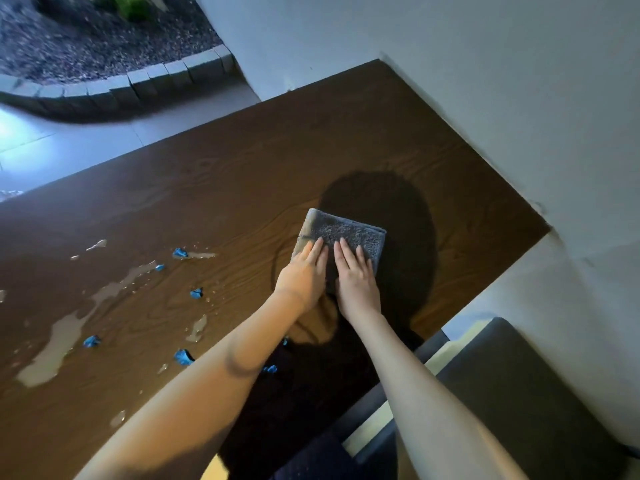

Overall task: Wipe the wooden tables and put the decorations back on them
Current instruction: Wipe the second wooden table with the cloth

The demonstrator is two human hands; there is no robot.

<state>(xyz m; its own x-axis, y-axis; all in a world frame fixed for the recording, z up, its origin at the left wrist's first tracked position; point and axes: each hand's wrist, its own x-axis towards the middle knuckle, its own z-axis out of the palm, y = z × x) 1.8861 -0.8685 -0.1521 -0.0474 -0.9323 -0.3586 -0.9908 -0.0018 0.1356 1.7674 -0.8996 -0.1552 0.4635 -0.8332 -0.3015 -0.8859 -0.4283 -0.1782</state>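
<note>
One wooden surface (242,174) lies under me, and one folded grey cloth (346,237) sits on it. Two of my hands are on that cloth, my left hand (304,271) and my right hand (356,277), both flat with straight fingers. I count seven small blue scraps: one (180,252), a second (159,267), a third (196,292), a fourth (91,341), a fifth (183,356), a sixth (270,368), and a seventh barely showing beside my left forearm (285,341). Pale wet puddles are scattered in several patches; the biggest is one long streak (52,351). One dark chair seat (519,393) stands at the right.
</note>
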